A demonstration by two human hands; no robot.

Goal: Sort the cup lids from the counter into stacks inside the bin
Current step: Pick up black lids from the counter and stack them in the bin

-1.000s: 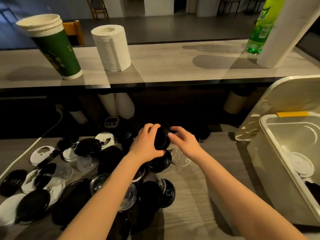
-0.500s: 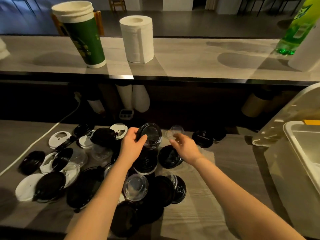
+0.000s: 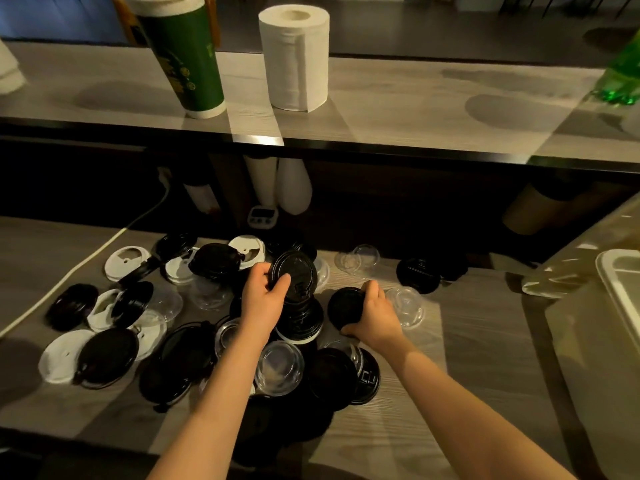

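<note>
Several black, white and clear cup lids lie scattered on the lower wooden counter (image 3: 467, 341). My left hand (image 3: 261, 299) grips a black lid (image 3: 296, 273) tilted up on edge, above a stack of black lids (image 3: 301, 323). Just to the right, my right hand (image 3: 372, 315) curls over another black lid (image 3: 344, 308) lying on the counter. A clear lid (image 3: 407, 304) lies beside that hand. The white plastic bin (image 3: 613, 271) shows only its corner at the right edge.
A raised shelf (image 3: 398, 109) runs across the back with a green paper cup stack (image 3: 187, 60), a paper towel roll (image 3: 294, 53) and a green bottle (image 3: 620, 77). A white cable (image 3: 86, 261) crosses the counter's left. A small timer (image 3: 263, 216) sits under the shelf.
The view swung left, so the bin slid to the frame's edge. My left hand kept its black lid. My right hand dropped onto a black lid on the counter and closed on it.
</note>
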